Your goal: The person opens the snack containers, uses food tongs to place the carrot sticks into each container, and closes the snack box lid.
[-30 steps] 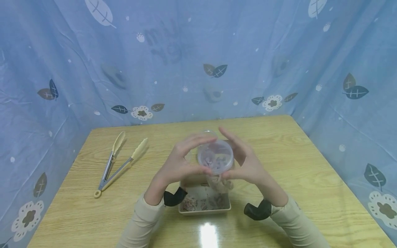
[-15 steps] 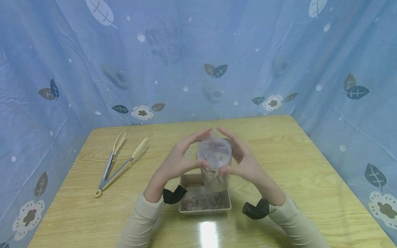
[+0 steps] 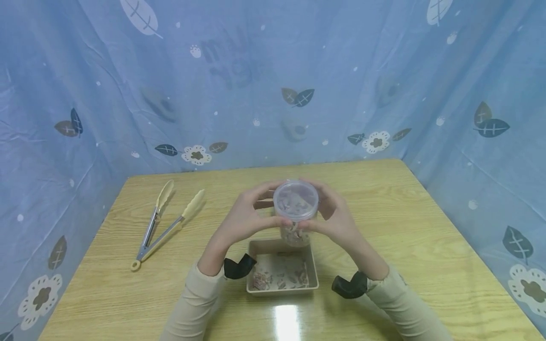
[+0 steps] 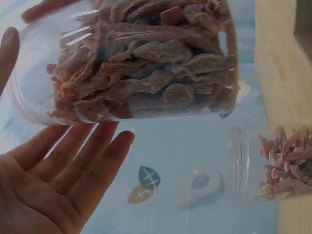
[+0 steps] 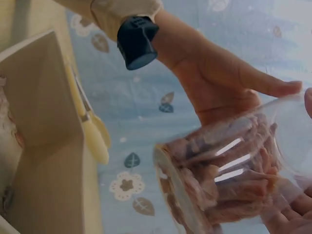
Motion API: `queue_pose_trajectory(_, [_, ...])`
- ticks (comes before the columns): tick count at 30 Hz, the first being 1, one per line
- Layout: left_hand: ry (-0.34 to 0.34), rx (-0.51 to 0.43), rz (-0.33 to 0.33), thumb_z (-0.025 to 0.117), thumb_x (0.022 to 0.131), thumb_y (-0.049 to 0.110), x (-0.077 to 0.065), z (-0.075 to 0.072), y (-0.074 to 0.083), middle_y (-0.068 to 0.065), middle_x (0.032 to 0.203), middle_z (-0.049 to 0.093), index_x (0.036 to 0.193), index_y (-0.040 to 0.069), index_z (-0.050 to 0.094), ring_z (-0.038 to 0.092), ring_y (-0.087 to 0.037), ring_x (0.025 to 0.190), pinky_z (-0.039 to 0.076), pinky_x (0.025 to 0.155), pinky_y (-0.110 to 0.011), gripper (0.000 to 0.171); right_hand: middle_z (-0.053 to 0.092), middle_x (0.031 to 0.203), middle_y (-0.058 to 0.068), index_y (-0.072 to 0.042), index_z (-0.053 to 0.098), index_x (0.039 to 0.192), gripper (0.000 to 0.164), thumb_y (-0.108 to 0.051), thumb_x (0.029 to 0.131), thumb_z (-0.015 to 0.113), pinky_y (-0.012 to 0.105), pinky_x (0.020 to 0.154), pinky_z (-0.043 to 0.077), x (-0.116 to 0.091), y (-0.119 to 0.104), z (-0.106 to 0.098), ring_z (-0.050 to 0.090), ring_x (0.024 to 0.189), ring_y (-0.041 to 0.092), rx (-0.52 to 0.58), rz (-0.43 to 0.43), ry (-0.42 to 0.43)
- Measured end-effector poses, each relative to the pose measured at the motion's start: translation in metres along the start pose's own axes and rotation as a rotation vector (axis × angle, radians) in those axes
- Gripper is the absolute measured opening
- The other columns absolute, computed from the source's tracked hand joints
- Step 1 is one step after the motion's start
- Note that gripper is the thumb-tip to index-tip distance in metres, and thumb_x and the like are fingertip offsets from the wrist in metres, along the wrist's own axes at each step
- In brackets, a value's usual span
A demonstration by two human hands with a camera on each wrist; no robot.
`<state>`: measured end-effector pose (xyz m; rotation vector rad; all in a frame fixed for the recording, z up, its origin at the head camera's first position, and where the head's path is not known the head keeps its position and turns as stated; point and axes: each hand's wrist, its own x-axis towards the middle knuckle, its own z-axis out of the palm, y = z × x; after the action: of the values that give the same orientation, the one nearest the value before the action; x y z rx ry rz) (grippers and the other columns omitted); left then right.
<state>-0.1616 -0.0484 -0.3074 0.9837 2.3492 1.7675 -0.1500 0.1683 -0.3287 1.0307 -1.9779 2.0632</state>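
Observation:
My left hand (image 3: 245,220) and my right hand (image 3: 334,220) hold a clear round lidded jar (image 3: 295,201) between them, over the far edge of a beige rectangular tray (image 3: 251,248). Brown dried strips (image 4: 146,73), perhaps dried meat, fill much of the jar. In the left wrist view the fingers of my left hand (image 4: 58,180) lie along the jar's side. The right wrist view shows my left hand (image 5: 204,73) on one side of the jar (image 5: 224,170) and part of my right hand (image 5: 287,209) on the other. Small brown crumbs (image 3: 261,280) lie in the tray.
Spread tongs (image 3: 164,232) with cream tips lie on the left of the wooden table (image 3: 405,237). A second clear jar (image 4: 287,163) with pinkish-brown strips stands behind, mostly hidden in the head view. Blue patterned curtains (image 3: 256,71) surround the table's back and sides.
The jar, blurred by motion earlier, has moved away from me, from over the tray to its far edge. Both hands stay around it, and more of the tray's inside shows.

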Motion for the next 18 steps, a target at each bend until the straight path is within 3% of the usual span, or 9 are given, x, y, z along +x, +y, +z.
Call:
queue_pose_trajectory(4, [0.003, -0.012, -0.014, 0.082, 0.067, 0.009, -0.001, -0.002, 0.007, -0.003, 0.125, 0.058, 0.13, 0.014, 0.052, 0.059, -0.021, 0.109, 0.051, 0.088, -0.033, 0.07, 0.051, 0.131, 0.004, 0.002, 0.037, 0.137, 0.08, -0.004, 0.069, 0.078, 0.045, 0.105, 0.035, 0.001, 0.001, -0.002, 0.046, 0.122, 0.023, -0.05, 0.023, -0.04])
queue_pose_trajectory(11, [0.041, 0.008, -0.066, 0.082, 0.066, 0.005, -0.004, -0.008, 0.022, -0.008, 0.122, 0.06, 0.123, 0.006, 0.058, 0.057, -0.022, 0.113, 0.049, 0.091, -0.036, 0.063, 0.047, 0.138, 0.002, -0.011, 0.039, 0.141, 0.085, 0.0, 0.067, 0.08, 0.044, 0.101, 0.039, 0.003, 0.005, -0.007, 0.042, 0.127, 0.016, -0.31, 0.06, -0.046])
queue_pose_trajectory(18, [0.052, 0.005, 0.013, 0.083, 0.065, 0.007, 0.001, -0.013, 0.008, -0.006, 0.126, 0.059, 0.127, 0.009, 0.056, 0.054, -0.02, 0.118, 0.046, 0.096, -0.035, 0.067, 0.049, 0.136, 0.003, -0.011, 0.039, 0.14, 0.082, -0.001, 0.069, 0.079, 0.038, 0.102, 0.04, 0.013, 0.006, -0.007, 0.045, 0.125, 0.017, -0.336, 0.039, -0.06])
